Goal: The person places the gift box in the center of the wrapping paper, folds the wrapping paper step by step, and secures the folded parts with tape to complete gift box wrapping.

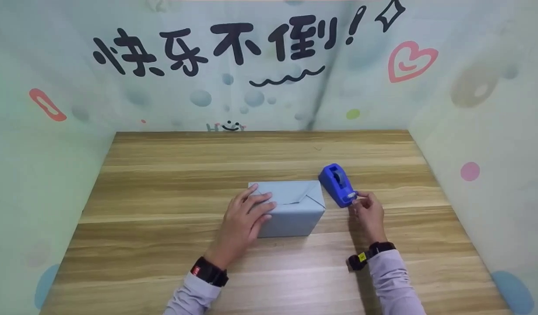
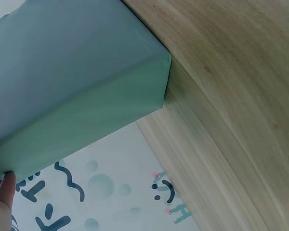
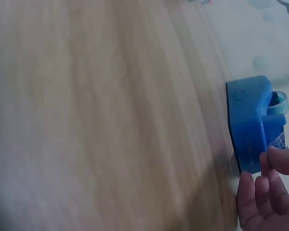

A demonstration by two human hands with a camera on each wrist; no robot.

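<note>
A box wrapped in pale blue paper sits on the table, its folded flap lying on top. My left hand rests on the box's left part, fingers spread across the top and over the flap. In the left wrist view the wrapped box fills the upper left, with only a few fingertips at its edge. Just right of the box stands a blue tape dispenser. At its cutter end my right hand pinches the end of the clear tape between thumb and forefinger.
The wood-grain table is bordered at the back and sides by a printed backdrop. A tape roll sits in the dispenser. Each wrist carries a black strap.
</note>
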